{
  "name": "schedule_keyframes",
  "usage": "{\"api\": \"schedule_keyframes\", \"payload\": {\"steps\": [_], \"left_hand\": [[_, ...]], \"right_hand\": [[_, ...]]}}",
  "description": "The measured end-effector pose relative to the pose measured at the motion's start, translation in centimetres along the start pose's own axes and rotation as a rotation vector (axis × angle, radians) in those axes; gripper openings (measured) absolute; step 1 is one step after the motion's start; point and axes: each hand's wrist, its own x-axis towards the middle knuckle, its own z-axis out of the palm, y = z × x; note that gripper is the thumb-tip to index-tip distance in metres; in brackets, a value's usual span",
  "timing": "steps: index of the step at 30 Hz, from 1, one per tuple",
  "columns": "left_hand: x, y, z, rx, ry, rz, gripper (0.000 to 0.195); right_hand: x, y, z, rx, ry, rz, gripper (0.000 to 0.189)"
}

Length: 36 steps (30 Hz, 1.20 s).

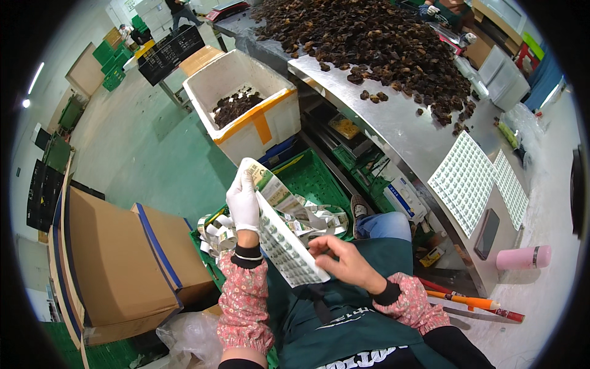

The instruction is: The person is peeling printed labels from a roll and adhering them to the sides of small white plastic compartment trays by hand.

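My left hand [243,198], in a white glove, is shut on a sheet of small green-printed stickers [288,246] and the end of a printed label strip [279,191]. The sheet tilts down over my lap, while the strip curves away toward a green plastic crate [318,173]. Loops of more label strip [329,220] lie in that crate. Bare and half curled, my right hand [345,260] is at the sheet's right edge, thumb and fingers apart. Nothing shows between them; whether the fingertips touch the sheet is unclear.
A steel table [392,120] at right bears a dark dried-food heap [368,41], sticker sheets [465,180], a phone [486,234]. A pink bottle [521,257] is beside it. Ahead stands a foam box [272,124]; cardboard [115,263] is left. A gloved co-worker's hand [469,38] is across the table.
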Motion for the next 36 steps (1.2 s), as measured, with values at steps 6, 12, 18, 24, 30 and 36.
{"api": "schedule_keyframes", "payload": {"steps": [6,12,18,24,30,36], "left_hand": [[-0.1,-1.5,0.1,-0.061,-0.01,-0.038,0.033],[-0.1,-3.0,-3.4,0.157,-0.103,-0.084,0.025],[-2.0,-2.5,-4.3,-0.099,-0.167,-0.124,0.037],[-5.2,1.6,-3.2,-0.169,-0.421,-0.248,0.027],[-8.6,3.5,-3.7,-0.259,-0.498,-0.373,0.029],[-9.2,1.7,-2.2,-0.205,-0.211,-0.335,0.011]], "right_hand": [[-1.1,0.0,0.5,-0.244,0.116,0.075,0.024],[-1.0,0.8,-3.2,0.033,0.061,0.192,0.021],[-1.0,-0.1,-6.3,0.265,-0.053,0.322,0.02],[-0.4,0.1,-8.2,0.311,-0.121,0.391,0.018],[-0.1,0.6,-8.9,0.368,-0.129,0.404,0.016],[0.0,1.4,-8.0,0.537,0.345,0.216,0.034]]}}
